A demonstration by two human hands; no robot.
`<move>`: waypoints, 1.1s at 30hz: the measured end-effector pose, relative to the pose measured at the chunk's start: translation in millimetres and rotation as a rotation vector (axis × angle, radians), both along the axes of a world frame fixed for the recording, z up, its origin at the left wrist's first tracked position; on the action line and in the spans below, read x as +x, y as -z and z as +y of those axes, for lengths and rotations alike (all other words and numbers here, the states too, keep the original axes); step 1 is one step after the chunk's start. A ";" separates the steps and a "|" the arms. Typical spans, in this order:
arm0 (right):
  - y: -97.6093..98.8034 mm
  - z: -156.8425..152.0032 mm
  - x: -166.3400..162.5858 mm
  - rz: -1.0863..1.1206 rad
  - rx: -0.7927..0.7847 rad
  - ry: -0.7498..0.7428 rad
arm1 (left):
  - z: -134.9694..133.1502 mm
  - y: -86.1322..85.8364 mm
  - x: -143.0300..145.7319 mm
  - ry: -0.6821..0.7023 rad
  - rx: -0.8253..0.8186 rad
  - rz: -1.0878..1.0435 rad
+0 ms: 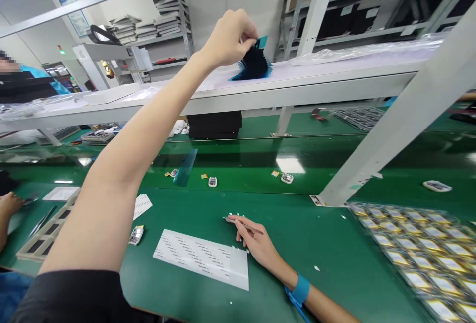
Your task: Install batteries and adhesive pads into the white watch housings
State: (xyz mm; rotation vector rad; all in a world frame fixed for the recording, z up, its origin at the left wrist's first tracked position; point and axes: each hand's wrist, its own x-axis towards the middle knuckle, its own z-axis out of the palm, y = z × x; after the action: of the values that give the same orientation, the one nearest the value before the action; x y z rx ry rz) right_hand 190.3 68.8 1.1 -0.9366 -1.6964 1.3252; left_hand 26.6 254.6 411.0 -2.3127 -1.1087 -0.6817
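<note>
My left hand [234, 37] is raised to the white shelf, its thumb and fingers pinched on the top of a dark blue film strip [256, 65] with jagged edges, which stands curled on the shelf. Low over the green bench, my right hand [255, 238] holds a pair of tweezers [247, 226], tips pointing left. A blue wrist strap [300, 289] circles that wrist. Just left of the right hand lies a white sheet of printed labels [201, 258]. A small white-framed device part [137, 234] sits to the left of the sheet.
A clear tray of yellow-edged parts [420, 243] lies at right, beside a slanting white post [394, 99]. On the green belt are small white parts [212, 181] and a blue film piece [186, 168]. Another person's hand [10, 205] is at far left, near a compartment tray [48, 233].
</note>
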 end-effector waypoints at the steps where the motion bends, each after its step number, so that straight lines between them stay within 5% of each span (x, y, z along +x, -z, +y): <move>1: 0.3 -0.5 -0.3 0.001 0.003 0.002 | -0.8 -2.2 1.6 -0.030 0.026 0.033; 5: 0.0 -3.1 1.8 0.006 0.003 0.006 | -19.4 -12.4 12.0 -0.175 0.144 0.071; 8: -0.2 0.3 7.4 0.035 -0.004 0.056 | -73.5 13.7 19.4 -0.233 0.335 0.010; 10: 1.8 9.0 12.4 0.073 -0.011 0.140 | -125.5 64.8 15.5 -0.136 0.442 -0.091; 12: 6.4 22.5 18.1 0.122 -0.025 0.243 | -174.3 139.4 -1.7 0.238 0.477 -0.097; 13: 9.5 30.2 21.2 0.146 -0.033 0.295 | -193.2 181.0 -15.4 0.355 0.325 -0.042; 16: 19.1 49.7 30.3 0.201 -0.051 0.432 | -222.3 295.7 -66.1 0.337 -0.139 -0.031; 19: 25.5 56.3 35.4 0.221 -0.070 0.488 | -226.5 364.3 -110.1 0.210 -0.245 -0.093; 22: 25.7 51.5 34.4 0.206 -0.063 0.472 | -228.6 386.3 -136.9 0.117 -0.302 -0.150; 33: 19.6 39.4 34.7 0.047 -0.041 0.361 | -230.7 392.0 -168.0 -0.063 -0.420 -0.260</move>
State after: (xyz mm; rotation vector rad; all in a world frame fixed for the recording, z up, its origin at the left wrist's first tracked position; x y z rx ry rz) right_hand 225.0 108.2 -18.5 -1.1633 -1.3883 1.1323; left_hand -141.4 23.9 19.0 -2.5699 -1.5634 -0.8047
